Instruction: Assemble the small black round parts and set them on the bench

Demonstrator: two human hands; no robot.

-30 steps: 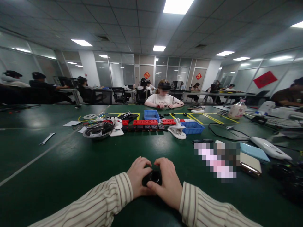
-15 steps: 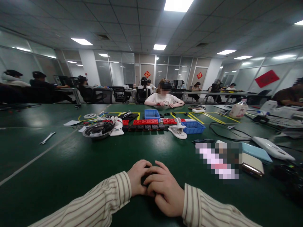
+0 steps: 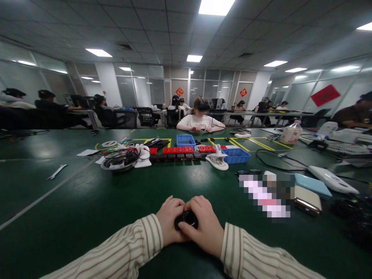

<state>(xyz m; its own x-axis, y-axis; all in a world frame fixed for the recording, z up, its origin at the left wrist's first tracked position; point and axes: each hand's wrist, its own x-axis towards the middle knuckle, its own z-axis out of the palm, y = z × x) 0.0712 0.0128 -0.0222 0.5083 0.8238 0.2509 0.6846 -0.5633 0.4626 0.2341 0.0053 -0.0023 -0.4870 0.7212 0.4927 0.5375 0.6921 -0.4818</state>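
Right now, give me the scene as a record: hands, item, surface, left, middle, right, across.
left hand: left hand curled around the item's left side
right hand: right hand around its right side, thumb across its near edge
item: black round object, partly hidden; exact kind unclear
surface: green table
left: wrench, metal bowl of cables
middle: red blocks in a row, white clip, two blue bins
right: light-blue case
across: seated person
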